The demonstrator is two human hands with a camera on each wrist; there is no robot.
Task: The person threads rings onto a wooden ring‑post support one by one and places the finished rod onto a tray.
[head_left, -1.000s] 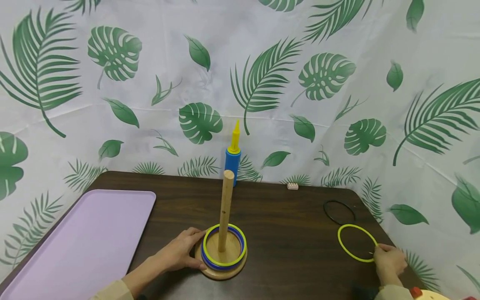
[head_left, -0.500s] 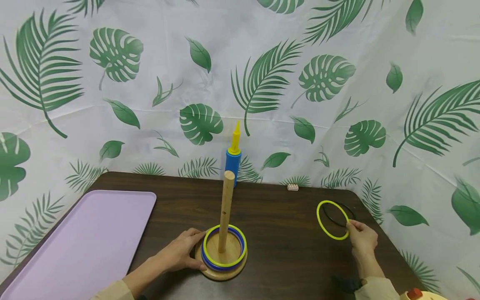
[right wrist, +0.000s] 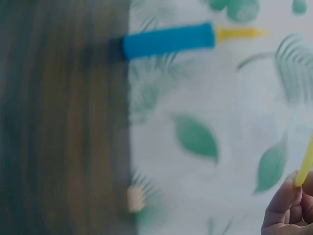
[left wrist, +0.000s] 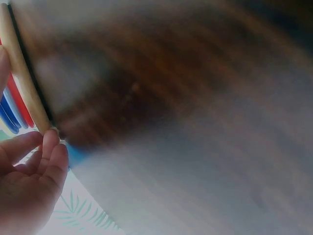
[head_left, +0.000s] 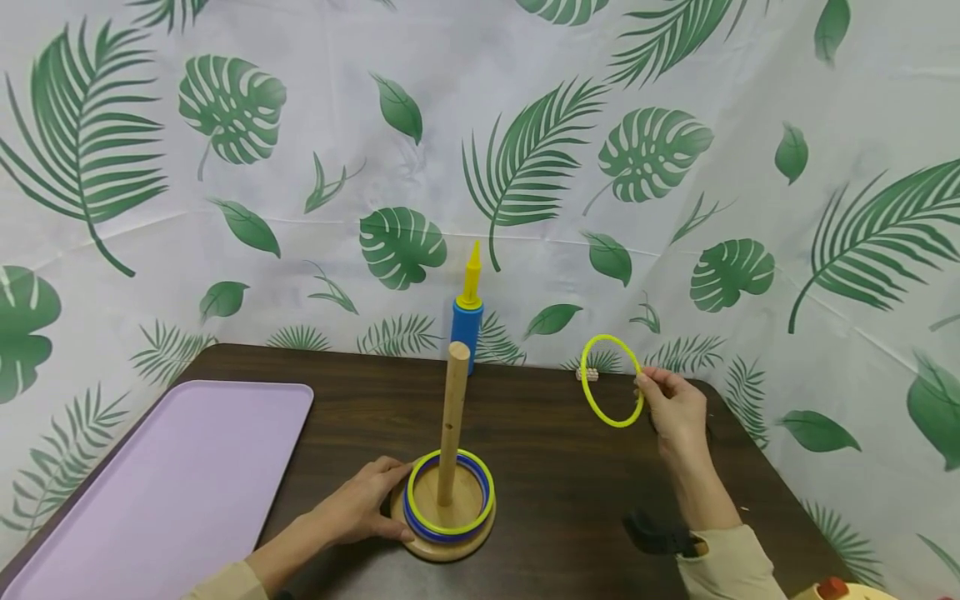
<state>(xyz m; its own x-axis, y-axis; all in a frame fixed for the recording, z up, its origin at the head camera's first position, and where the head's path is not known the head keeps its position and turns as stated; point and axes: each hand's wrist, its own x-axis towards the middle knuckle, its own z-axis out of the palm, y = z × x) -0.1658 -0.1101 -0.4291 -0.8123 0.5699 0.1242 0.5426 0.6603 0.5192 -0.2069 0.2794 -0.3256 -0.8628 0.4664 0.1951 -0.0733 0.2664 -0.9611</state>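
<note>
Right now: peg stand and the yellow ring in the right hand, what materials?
Peg stand: looks like unfinished pale wood, matte, faint grain on post and round base. Yellow ring, pinched by the right hand: probably plastic, thin, uniformly bright, holding its shape; could be rubber.

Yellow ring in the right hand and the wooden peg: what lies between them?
Only bare dark table separates the yellow ring from the wooden peg, per the head view.
</note>
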